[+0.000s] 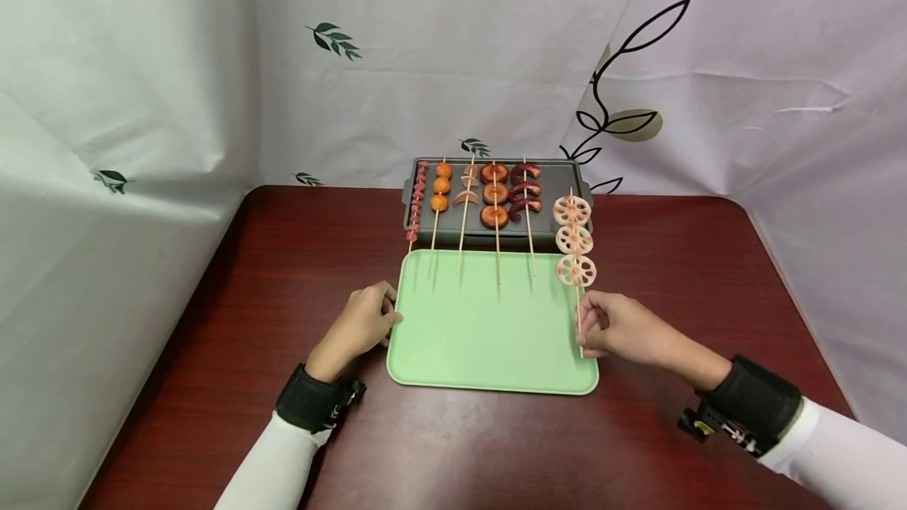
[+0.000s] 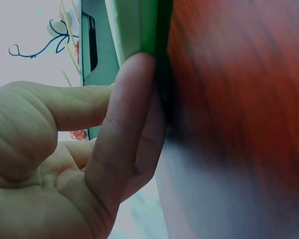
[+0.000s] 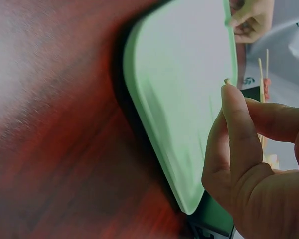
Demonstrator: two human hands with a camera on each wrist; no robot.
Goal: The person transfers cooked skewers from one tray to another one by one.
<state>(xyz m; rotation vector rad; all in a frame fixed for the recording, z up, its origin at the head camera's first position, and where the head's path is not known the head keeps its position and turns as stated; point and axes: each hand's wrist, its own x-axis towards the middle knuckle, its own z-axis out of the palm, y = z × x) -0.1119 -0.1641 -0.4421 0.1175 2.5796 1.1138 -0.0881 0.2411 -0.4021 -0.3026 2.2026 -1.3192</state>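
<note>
My right hand (image 1: 618, 329) pinches the lower stick of a lotus root skewer (image 1: 574, 240); its slices overlap the right end of the grill pan and the tray's corner. In the right wrist view the stick's end (image 3: 227, 81) pokes out past the fingertips. At the tray's left edge, my left hand (image 1: 364, 316) grips the rim of the light green tray (image 1: 489, 329) between thumb and fingers. The left wrist view shows a finger (image 2: 124, 114) against the tray's side. Behind the tray stands a dark grill pan (image 1: 553, 215) bearing several skewers.
On the pan, left to right, lie a skewer of small pink pieces (image 1: 418, 191), orange balls (image 1: 441, 186), pale pink curved pieces (image 1: 467, 197), mushrooms (image 1: 494, 194) and octopus tentacles (image 1: 525, 189). Their sticks overhang the tray. Dark red table (image 1: 283, 258); white cloth (image 1: 453, 46) behind.
</note>
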